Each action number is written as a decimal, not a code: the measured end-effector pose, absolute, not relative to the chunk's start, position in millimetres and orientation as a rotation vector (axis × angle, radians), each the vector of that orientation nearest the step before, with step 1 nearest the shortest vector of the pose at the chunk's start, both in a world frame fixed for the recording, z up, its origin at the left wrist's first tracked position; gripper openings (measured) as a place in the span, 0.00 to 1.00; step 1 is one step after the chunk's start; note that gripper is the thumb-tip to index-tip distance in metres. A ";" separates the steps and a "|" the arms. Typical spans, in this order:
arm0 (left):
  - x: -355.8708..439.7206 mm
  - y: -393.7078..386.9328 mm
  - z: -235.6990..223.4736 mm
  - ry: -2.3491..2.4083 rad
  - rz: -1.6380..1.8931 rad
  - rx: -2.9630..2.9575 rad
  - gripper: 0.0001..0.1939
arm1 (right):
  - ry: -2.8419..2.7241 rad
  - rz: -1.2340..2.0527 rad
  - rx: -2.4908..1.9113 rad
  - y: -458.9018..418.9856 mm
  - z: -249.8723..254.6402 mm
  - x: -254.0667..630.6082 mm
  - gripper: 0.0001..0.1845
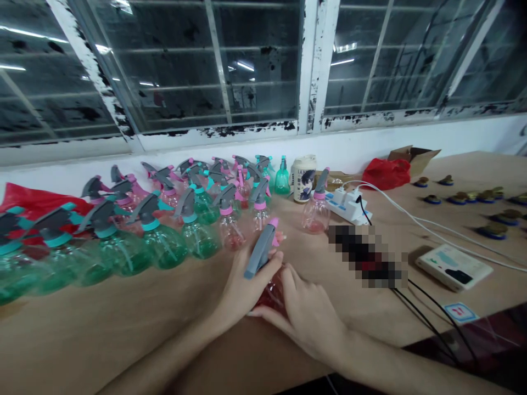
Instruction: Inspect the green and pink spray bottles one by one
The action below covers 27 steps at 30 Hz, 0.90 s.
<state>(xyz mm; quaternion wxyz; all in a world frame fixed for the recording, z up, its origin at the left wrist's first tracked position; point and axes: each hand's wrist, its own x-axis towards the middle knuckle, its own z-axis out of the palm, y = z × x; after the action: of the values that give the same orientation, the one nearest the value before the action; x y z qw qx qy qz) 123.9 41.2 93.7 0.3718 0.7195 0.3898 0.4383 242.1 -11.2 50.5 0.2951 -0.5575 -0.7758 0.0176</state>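
Both of my hands are closed on one spray bottle (272, 293) with pink liquid, held above the near part of the table. My left hand (242, 274) wraps around its neck, just under the grey and pink trigger head. Lower down, my right hand (307, 307) grips the round clear body from the right side. Much of the bottle is hidden behind my fingers. Just beyond stand a pink spray bottle (233, 230) and, to the right, another pink-topped spray bottle (316, 214). Green spray bottles (164, 247) line up at the left.
Further spray bottles stand by the wall beside a printed can (303, 178). A white power strip (349, 207) with cables, a pixelated dark object (366, 258) and a white box (455, 266) lie to the right. Red bags (387, 173) and several blue-rimmed brass-coloured pieces (492, 230) are also there.
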 end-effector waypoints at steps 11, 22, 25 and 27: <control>94.3 42.8 104.0 1.148 1.102 1.869 0.10 | -2.212 0.583 -1.178 21.6 52.8 280.7 0.28; 100.0 65.2 105.8 1.064 1.020 1.965 0.03 | -2.262 0.142 -1.240 61.2 -16.2 299.1 0.23; 101.5 71.2 107.3 1.029 0.995 1.977 0.02 | -2.265 0.092 -1.217 59.6 -16.5 294.8 0.21; 100.1 75.1 108.2 0.989 0.984 1.996 0.02 | -2.281 0.087 -1.212 59.5 -13.5 294.1 0.22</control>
<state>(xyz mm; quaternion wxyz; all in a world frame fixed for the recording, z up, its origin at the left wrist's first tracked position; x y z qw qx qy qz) 100.1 75.1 108.2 0.3458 0.7692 0.3810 0.3790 294.1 59.5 -13.5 0.2750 -0.4508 -0.8486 0.0325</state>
